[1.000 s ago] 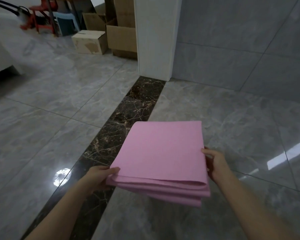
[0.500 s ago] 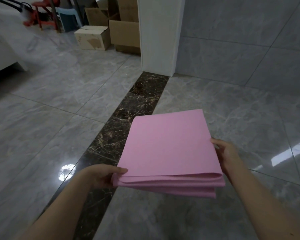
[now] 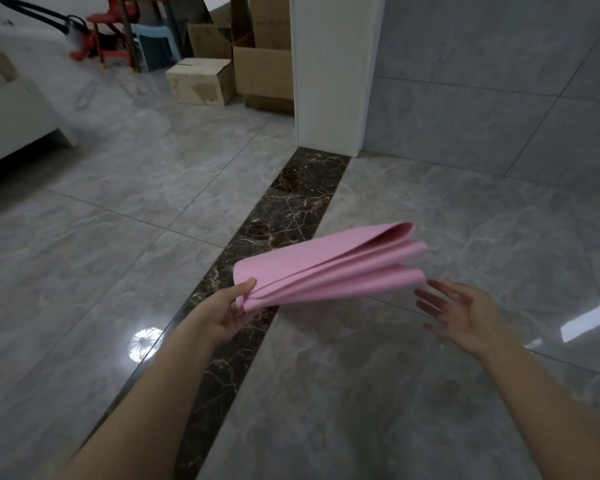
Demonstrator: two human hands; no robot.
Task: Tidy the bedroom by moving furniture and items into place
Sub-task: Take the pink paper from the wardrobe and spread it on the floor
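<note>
The right hand has just let go of the folded pink mat: half a second ago it was gripping the mat's right edge, and now it is hanging just beside the loose layers, fingers spread and straight, its grip released and touching nothing that can be seen. The left hand is now carrying the mat alone, its grip pinching the near left corner with the thumb on top and the fingers curled underneath. With only that one corner being held, the mat is tilting, its far right end rising and its folded layers fanning apart. It is hanging in the air above the floor, over the spot where the dark marble strip is meeting the grey tile, and is resting on nothing. Judging by this, the person is shifting from a two-handed carry to a one-handed swing or toss, probably getting ready to set the mat down or shake it open; the fanning layers are suggesting it may unfold untidily unless the right hand takes hold again. Cardboard boxes are sitting near the white pillar well beyond.
</note>
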